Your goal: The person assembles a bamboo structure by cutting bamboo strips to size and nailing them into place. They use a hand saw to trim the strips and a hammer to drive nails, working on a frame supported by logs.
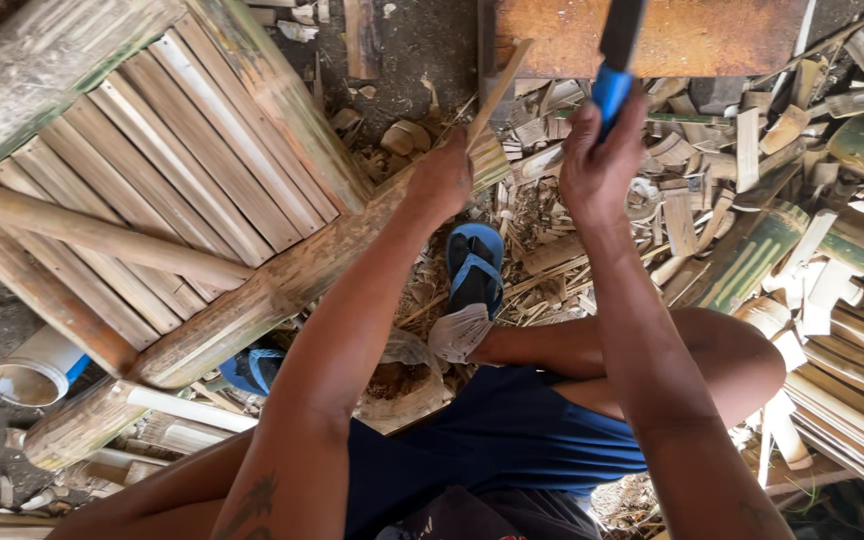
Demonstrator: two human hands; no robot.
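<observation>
My left hand (pixel 440 178) grips a thin bamboo strip (pixel 497 90) that stands upright on the end of a bamboo frame rail (pixel 282 280). My right hand (pixel 600 150) is raised beside it, shut on the blue handle of a dark-bladed knife (pixel 617 50) that points up toward a wooden block (pixel 652 35). The blade sits just right of the strip's top. Below the hands, my foot in a blue sandal (pixel 475 265) rests on bamboo shavings.
A slatted bamboo panel (pixel 162 170) fills the left side. Cut bamboo pieces and split green culms (pixel 782 240) lie heaped on the right. A white tube with a blue band (pixel 37 368) lies at lower left on dark ground.
</observation>
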